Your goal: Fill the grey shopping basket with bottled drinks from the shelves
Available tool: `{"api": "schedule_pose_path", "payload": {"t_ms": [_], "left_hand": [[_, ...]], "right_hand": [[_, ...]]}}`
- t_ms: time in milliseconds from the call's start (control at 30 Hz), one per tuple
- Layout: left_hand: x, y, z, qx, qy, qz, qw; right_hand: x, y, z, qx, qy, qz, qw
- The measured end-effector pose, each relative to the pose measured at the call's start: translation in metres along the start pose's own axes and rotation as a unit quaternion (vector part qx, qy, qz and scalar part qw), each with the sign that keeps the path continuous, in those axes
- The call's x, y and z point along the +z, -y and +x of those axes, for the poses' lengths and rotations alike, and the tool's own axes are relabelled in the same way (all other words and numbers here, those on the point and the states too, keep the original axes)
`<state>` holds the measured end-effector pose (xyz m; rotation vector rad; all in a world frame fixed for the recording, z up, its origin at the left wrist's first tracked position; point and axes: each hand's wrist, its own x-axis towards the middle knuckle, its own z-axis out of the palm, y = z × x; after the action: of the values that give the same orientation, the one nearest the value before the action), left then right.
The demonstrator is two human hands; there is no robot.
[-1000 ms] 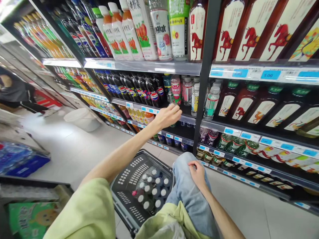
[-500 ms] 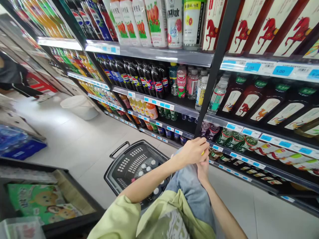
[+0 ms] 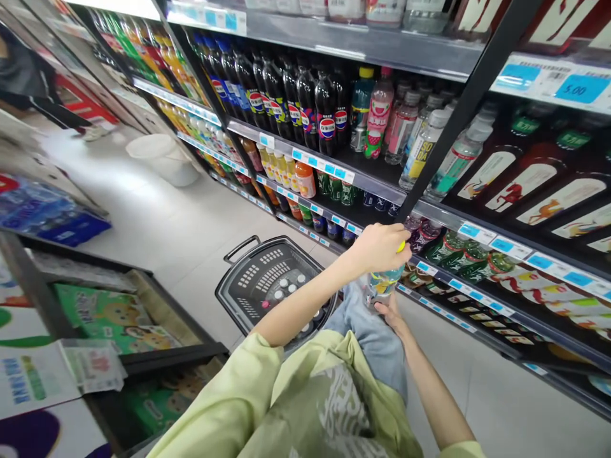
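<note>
In front of my lap is a clear drink bottle (image 3: pixel 383 284) with a blue-green tint and a yellow cap (image 3: pixel 400 247). From above, my left hand (image 3: pixel 382 245) is closed round the capped top end. Lower down, my right hand (image 3: pixel 392 313) grips the same bottle near its base, its thumb showing against the side. A black shopping basket (image 3: pixel 237 280) with a slotted wall is on the floor at my left knee. Several bottles with white caps (image 3: pixel 285 283) and one with a pink cap (image 3: pixel 265 305) stand in it.
Shelves of drinks run across the front, with dark cola bottles (image 3: pixel 326 114), a yellow-capped blue bottle (image 3: pixel 363 108) and brown bottles (image 3: pixel 506 184). A white tub (image 3: pixel 162 159) stands on the floor. At left are a crate of green packs (image 3: pixel 102 312) and another person (image 3: pixel 28 83).
The view has tilted down and turned left. The bottle's body now shows between my hands, where before only a bit of yellow appeared. My right hand sits lower, farther from my left.
</note>
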<state>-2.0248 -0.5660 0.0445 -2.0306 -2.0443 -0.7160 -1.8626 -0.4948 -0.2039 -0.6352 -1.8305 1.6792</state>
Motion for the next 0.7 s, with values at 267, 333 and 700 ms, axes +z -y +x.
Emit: {"api": "schedule_pose_path", "payload": {"t_ms": [267, 333, 700], "left_hand": [[0.002, 0.000, 0.000, -0.031, 0.043, 0.042, 0.998], [0.004, -0.003, -0.003, -0.002, 0.040, 0.033, 0.999], [0.003, 0.058, 0.018, -0.079, 0.124, 0.051, 0.988]], "right_hand": [[0.003, 0.014, 0.004, -0.005, -0.027, -0.056, 0.998], [0.008, 0.016, 0.008, -0.021, -0.090, -0.070, 0.993], [0.001, 0.012, 0.007, 0.002, -0.151, -0.063, 0.986]]}}
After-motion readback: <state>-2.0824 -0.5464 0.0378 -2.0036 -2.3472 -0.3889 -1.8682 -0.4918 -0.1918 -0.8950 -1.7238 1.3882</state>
